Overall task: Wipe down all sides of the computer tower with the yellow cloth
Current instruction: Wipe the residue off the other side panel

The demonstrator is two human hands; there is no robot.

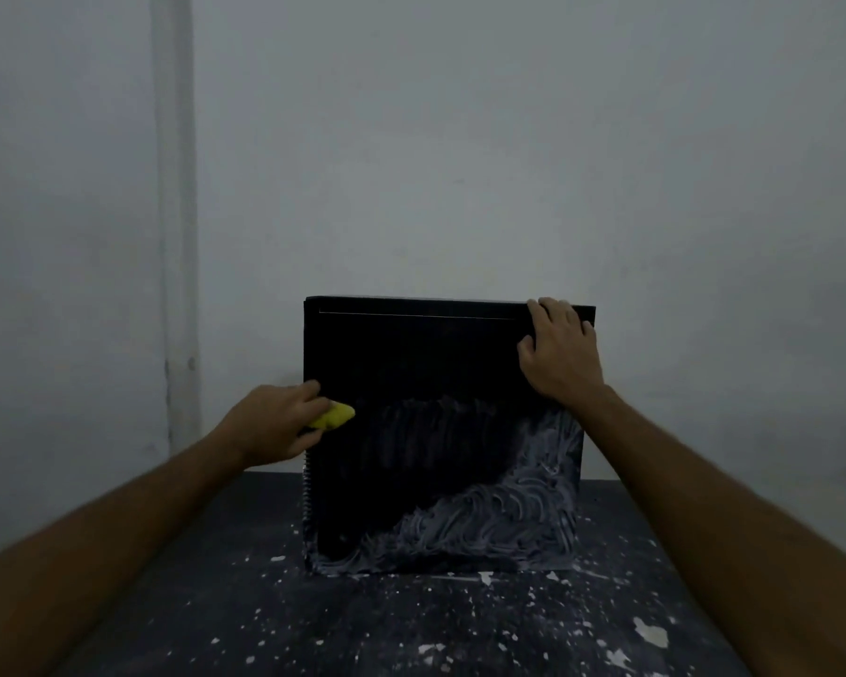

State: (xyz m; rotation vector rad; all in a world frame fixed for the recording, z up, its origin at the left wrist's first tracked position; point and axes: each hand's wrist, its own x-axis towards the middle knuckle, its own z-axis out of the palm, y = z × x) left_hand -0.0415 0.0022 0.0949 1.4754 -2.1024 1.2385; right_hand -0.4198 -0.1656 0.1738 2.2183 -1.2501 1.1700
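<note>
Head view: a person's two bare forearms reach in from the lower corners of the frame toward a black computer tower standing at centre.
Tower: upright on a dark surface, its broad side panel facing the camera, close before a pale wall.
Panel: white, swirled smears cover the lower right part and run along the bottom edge; fainter streaks cross the middle; the upper part looks plain black.
Left hand: at the panel's left edge, about mid-height, fingers curled round a bunched yellow cloth.
Cloth: only a small yellow fold shows past the fingers, lying against the panel just inside its left edge.
Right hand: at the tower's upper right corner, fingers hooked over the top edge and thumb spread on the panel, grasping the case.
Surface: dark, flecked with white spots and chips, thickest in front of the tower and toward the lower right of the frame.
Wall: plain and dim, with a pale vertical strip running down the upper left of the frame.
</note>
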